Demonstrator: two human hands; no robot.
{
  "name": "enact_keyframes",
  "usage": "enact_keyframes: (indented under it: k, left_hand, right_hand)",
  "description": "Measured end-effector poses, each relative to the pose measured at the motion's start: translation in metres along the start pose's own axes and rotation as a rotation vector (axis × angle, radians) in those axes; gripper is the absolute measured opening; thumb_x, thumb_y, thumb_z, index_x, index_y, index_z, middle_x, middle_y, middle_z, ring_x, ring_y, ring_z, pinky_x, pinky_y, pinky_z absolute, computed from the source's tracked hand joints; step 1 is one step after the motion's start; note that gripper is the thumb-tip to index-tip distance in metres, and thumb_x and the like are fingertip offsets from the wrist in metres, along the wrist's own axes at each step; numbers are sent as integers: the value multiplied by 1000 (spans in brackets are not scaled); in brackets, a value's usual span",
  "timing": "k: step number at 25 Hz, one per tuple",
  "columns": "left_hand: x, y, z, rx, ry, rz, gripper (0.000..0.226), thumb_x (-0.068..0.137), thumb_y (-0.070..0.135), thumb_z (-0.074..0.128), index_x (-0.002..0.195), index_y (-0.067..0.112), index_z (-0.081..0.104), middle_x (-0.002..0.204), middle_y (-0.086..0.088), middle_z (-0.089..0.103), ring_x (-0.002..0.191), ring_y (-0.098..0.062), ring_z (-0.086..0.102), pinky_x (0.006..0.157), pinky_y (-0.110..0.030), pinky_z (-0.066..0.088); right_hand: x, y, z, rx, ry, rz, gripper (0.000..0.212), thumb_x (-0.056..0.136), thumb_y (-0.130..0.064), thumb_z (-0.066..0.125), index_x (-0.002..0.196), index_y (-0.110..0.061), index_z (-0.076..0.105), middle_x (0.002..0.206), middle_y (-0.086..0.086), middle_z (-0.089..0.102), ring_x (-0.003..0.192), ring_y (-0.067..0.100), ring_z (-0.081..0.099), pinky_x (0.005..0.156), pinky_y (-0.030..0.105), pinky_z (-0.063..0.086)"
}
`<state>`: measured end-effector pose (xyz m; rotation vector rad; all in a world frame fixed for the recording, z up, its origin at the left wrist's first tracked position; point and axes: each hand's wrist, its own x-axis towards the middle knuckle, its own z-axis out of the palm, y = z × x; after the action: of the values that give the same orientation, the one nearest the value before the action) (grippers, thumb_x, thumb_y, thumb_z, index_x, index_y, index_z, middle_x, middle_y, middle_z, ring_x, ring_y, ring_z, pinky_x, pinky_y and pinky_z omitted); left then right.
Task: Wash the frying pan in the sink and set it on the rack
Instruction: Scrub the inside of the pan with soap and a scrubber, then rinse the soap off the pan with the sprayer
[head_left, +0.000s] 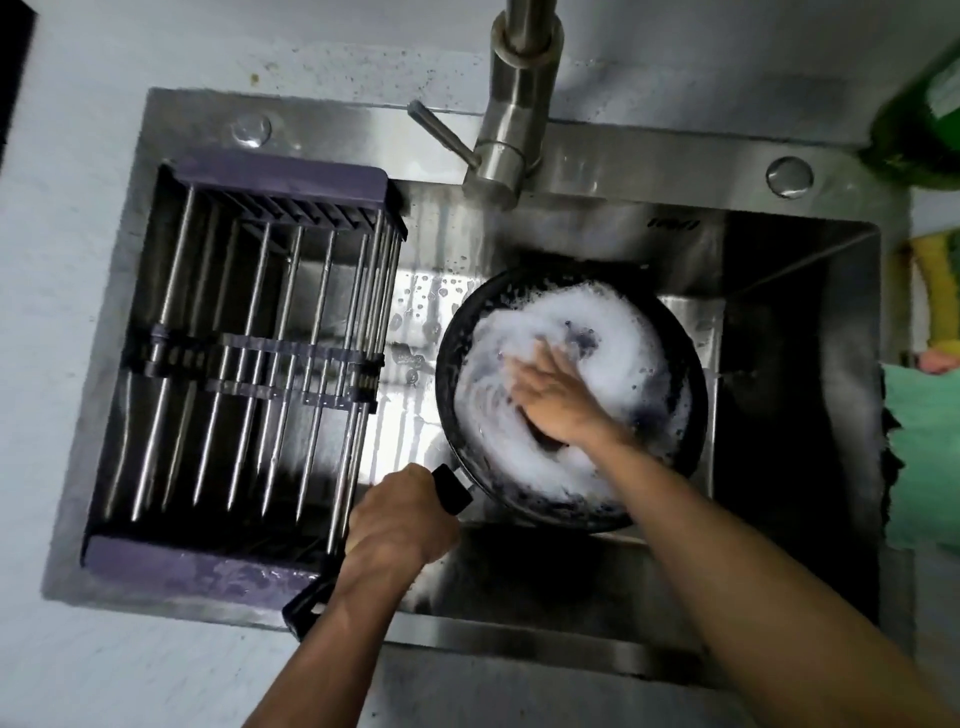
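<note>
- Your frying pan (571, 400) sits in the basin of the steel sink (795, 415), right of centre, its open side facing up at you and its inside covered in white foam (618, 332).
- The pan's long axis runs diagonally: the black handle (451, 489) points toward the near-left corner of the sink, the round bowl lies away to the far right.
- Your left hand (400, 525) is clenched around the handle, fingers wrapped over it, and the handle's looped end (306, 608) sticks out below your wrist over the near rim.
- Your right hand (556, 395) lies inside the pan, palm down in the foam with the fingers stretched toward the far left; something dark shows under the palm, but you cannot tell from here whether the hand grips it.
- The rack (249, 364), purple-ended with steel bars, spans the left part of the sink, just beside the pan.
- The faucet (514, 104) stands at the far edge, behind the pan.
</note>
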<state>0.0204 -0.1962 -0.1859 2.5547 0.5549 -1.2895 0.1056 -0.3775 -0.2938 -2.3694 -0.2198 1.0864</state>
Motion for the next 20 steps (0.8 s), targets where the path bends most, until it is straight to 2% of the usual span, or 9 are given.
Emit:
enact_keyframes:
  k: [3, 5, 6, 8, 10, 12, 14, 18, 20]
  left_hand:
    - [-2, -1, -2, -13, 3, 7, 17, 74, 18, 62, 86, 18, 51, 77, 1, 56, 80, -23, 58, 67, -28, 43]
    - [-5, 0, -5, -1, 17, 11, 19, 74, 18, 63, 87, 19, 49, 78, 1, 55, 83, -24, 60, 68, -28, 42]
    - [-6, 0, -6, 9, 22, 14, 20, 74, 19, 64, 87, 19, 48, 82, -1, 58, 88, -25, 63, 69, -28, 42]
    - [-5, 3, -4, 11, 14, -4, 18, 73, 21, 64, 85, 18, 50, 89, -4, 65, 93, -27, 65, 69, -27, 43]
    - [-3, 1, -2, -8, -6, -21, 13, 74, 20, 63, 79, 17, 52, 85, -3, 65, 86, -26, 64, 67, -27, 44]
    - [0, -3, -1, -25, -42, -15, 14, 76, 20, 63, 72, 18, 49, 83, -4, 65, 84, -26, 64, 68, -28, 48]
    - [0, -5, -3, -38, -72, -9, 9, 76, 20, 61, 78, 19, 53, 87, -5, 66, 87, -26, 65, 72, -29, 51]
    - [-4, -11, 0, 28, -55, 13, 28, 78, 20, 59, 105, 15, 55, 95, -3, 62, 95, -26, 62, 73, -30, 47]
    - [-14, -17, 2, 137, 27, 110, 41, 80, 20, 60, 118, 13, 47, 113, -8, 56, 106, -29, 57, 83, -35, 48]
  right_hand:
    - [-31, 51, -3, -235, -64, 138, 74, 96, -63, -5, 156, -30, 21, 167, 7, 0, 152, 30, -15, 123, 54, 1]
    - [-77, 13, 32, -274, -186, -24, 49, 108, -36, 17, 151, -21, 35, 166, 15, 8, 152, 35, -9, 121, 55, -4]
    - [-71, -12, 37, -153, -207, -132, 44, 109, -28, 23, 150, -18, 37, 166, 14, 4, 152, 34, -10, 121, 52, -7]
    - [-25, -42, 12, -86, -121, -179, 45, 108, -30, 31, 153, -22, 35, 166, 1, -11, 152, 28, -14, 120, 44, -9]
    - [6, -15, -21, -174, 41, -79, 41, 103, -25, 43, 144, -26, 47, 167, -3, -8, 153, 31, -5, 122, 46, 5]
    - [-8, 28, -33, -345, 141, 125, 50, 93, -8, 51, 140, -24, 52, 165, -2, 10, 146, 31, 21, 116, 43, 33]
    - [-51, 38, -19, -373, 111, 232, 61, 87, 3, 49, 142, -23, 48, 156, 3, 31, 131, 29, 43, 103, 40, 47]
    - [-89, 8, -24, 140, 259, 243, 55, 91, 8, 48, 142, -13, 53, 138, 12, 57, 123, 29, 57, 94, 21, 43]
    - [-109, -8, -47, 345, 397, 228, 45, 94, 6, 53, 138, -1, 53, 138, 20, 56, 128, 34, 52, 104, 29, 38]
